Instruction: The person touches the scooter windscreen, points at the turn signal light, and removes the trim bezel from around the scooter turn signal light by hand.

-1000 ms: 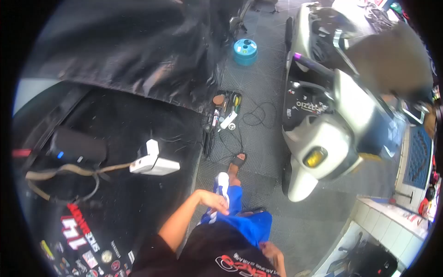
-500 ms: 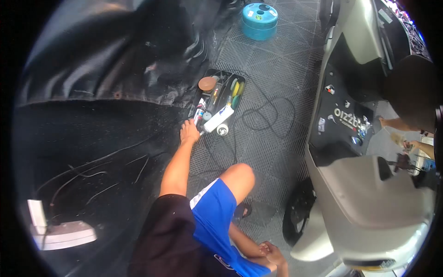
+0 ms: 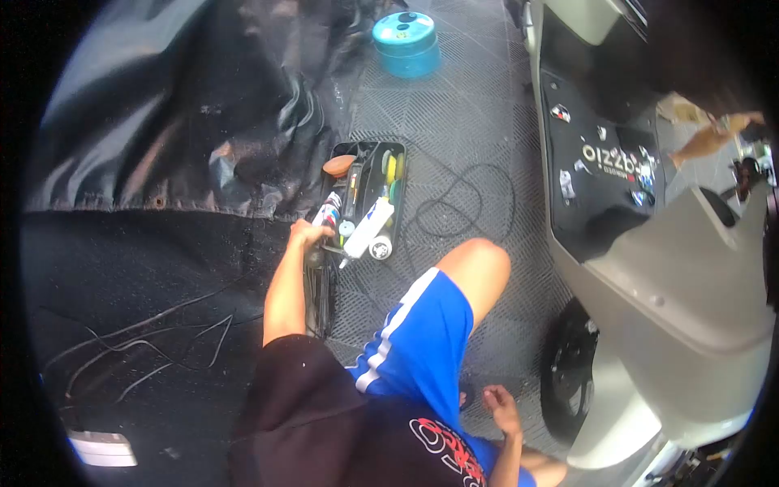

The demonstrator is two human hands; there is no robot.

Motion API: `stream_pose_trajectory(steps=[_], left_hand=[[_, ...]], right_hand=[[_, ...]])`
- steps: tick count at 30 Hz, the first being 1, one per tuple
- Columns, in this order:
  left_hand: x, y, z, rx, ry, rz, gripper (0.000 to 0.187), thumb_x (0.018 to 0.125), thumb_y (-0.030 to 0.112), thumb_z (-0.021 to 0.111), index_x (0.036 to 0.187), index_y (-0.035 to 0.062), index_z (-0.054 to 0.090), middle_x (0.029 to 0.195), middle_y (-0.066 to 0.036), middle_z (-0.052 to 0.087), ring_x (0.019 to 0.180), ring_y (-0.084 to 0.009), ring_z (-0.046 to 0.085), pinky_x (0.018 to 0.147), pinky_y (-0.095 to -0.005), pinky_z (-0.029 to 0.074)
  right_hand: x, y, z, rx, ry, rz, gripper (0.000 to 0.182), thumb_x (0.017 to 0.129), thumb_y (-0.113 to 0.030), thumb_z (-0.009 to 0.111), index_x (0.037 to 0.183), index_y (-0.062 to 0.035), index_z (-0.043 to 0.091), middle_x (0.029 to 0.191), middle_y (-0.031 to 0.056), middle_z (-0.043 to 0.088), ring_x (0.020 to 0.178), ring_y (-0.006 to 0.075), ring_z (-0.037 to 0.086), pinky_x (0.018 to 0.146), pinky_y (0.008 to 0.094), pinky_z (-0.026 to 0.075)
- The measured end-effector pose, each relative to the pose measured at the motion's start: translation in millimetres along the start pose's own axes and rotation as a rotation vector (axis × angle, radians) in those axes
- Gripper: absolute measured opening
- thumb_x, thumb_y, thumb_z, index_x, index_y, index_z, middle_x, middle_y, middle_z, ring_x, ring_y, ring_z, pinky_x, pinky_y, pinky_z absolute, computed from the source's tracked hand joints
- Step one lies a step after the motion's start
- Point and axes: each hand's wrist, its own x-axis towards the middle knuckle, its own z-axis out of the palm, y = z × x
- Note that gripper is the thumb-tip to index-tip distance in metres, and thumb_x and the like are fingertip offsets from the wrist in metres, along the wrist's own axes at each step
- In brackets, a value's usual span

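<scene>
My left hand [image 3: 305,235] is at the near left corner of a black tool tray [image 3: 404,174], its fingers bent over the rim. Inside the tray lie a printed tube [image 3: 329,209], a white bottle [image 3: 370,227] lying slantwise, a round orange-brown pad [image 3: 338,166] and yellow and green pads [image 3: 393,169]. A white round-topped can [image 3: 380,247] is at the near edge. My right hand [image 3: 501,408] hovers by my blue shorts, fingers loosely bent and apart, with nothing visible in it.
A grey-beige scooter [image 3: 682,276] fills the right side, with small items on its black floorboard [image 3: 584,219]. Beyond it, another person's arm [image 3: 706,144] shows. A black cable [image 3: 462,203] loops over the ribbed mat. A teal drum [image 3: 407,49] stands behind; a black tarp [image 3: 162,146] covers the left.
The tray has shifted a little toward me with my left hand at its corner. My right hand has risen and its fingers have loosened. The view has turned somewhat.
</scene>
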Motion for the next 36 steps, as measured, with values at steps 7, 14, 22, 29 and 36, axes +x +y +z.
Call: stream_pose_trajectory(steps=[7,14,22,29,36], left_hand=[[-24,31,-65,-0.35,-0.054,0.181,0.063,0.059,0.027,0.091,0.107,-0.008,0.074,0.104,-0.014,0.073,0.088,-0.0255,0.072,0.07,-0.0392,0.061],[-169,19,-74,-0.231,0.191,0.408,0.059,0.066,0.042,0.086,0.1,-0.0054,0.078,0.093,-0.022,0.077,0.089,-0.0244,0.076,0.079,-0.0391,0.057],[-198,59,31,-0.569,-0.185,0.629,0.051,0.07,0.04,0.087,0.092,-0.0052,0.077,0.078,-0.01,0.075,0.071,-0.0162,0.068,0.067,-0.0345,0.055],[-188,78,151,-0.287,-0.092,0.617,0.061,0.064,0.046,0.084,0.091,-0.0084,0.074,0.088,-0.033,0.071,0.09,-0.0403,0.075,0.08,-0.048,0.059],[-155,-36,222,-0.053,-0.033,0.715,0.063,0.076,0.04,0.082,0.124,0.0036,0.063,0.113,-0.025,0.071,0.101,-0.0431,0.071,0.087,-0.05,0.058]], right_hand=[[-23,14,8,-0.475,0.159,-0.043,0.025,0.099,-0.025,0.066,0.107,-0.0012,0.071,0.087,0.0128,0.073,0.081,0.0212,0.071,0.075,0.0382,0.055],[-28,-25,21,-0.487,0.308,-0.066,0.027,0.098,-0.026,0.065,0.107,-0.0013,0.072,0.096,0.0209,0.075,0.091,0.037,0.073,0.08,0.0428,0.055],[-1,-22,2,-0.667,0.304,-0.128,0.028,0.097,-0.024,0.065,0.112,-0.0018,0.073,0.1,0.0219,0.075,0.098,0.0345,0.073,0.086,0.0414,0.055],[-19,-4,-5,-0.709,0.417,-0.047,0.026,0.097,-0.025,0.065,0.106,-0.0027,0.075,0.095,0.0209,0.075,0.09,0.0344,0.074,0.081,0.0435,0.056],[-4,20,-3,-0.659,0.371,0.04,0.026,0.096,-0.026,0.067,0.105,-0.0029,0.075,0.091,0.0181,0.076,0.086,0.0313,0.074,0.078,0.0422,0.056]])
